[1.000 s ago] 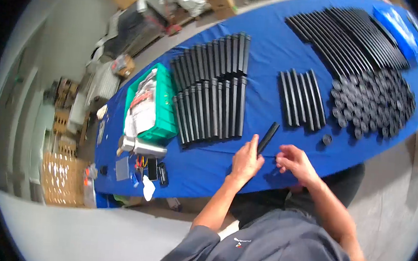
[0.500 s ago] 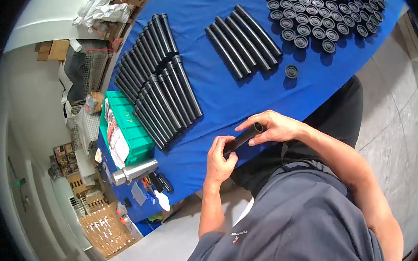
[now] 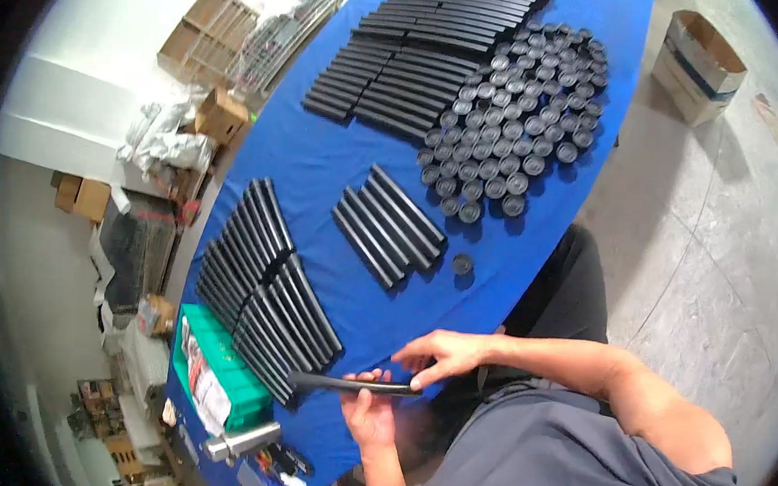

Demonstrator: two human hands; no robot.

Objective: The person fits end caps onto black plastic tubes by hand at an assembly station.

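A black tube (image 3: 337, 383) lies level across my left hand (image 3: 370, 420), whose thumb and fingers close around its middle. My right hand (image 3: 447, 355) is at the tube's right end, its fingers stretched out and its thumb touching or very near the open end. Beyond my hands, a single round black cap (image 3: 462, 264) sits on the blue cloth. Several loose black tubes (image 3: 388, 229) lie side by side a little farther left. Closer to my left hand, rows of black tubes with thicker ends (image 3: 262, 288) are laid out.
Many round black caps (image 3: 507, 134) stand grouped on the blue cloth (image 3: 384, 311), beside more rows of tubes (image 3: 402, 70). A green crate (image 3: 237, 368), a silver cylinder (image 3: 245, 442) and small tools (image 3: 285, 459) are at left. A cardboard box (image 3: 700, 66) stands on the floor.
The view has shifted, bringing more of the table's far part into sight. The tube has turned from slanting to level in my left hand. My right fingers have straightened beside its end.
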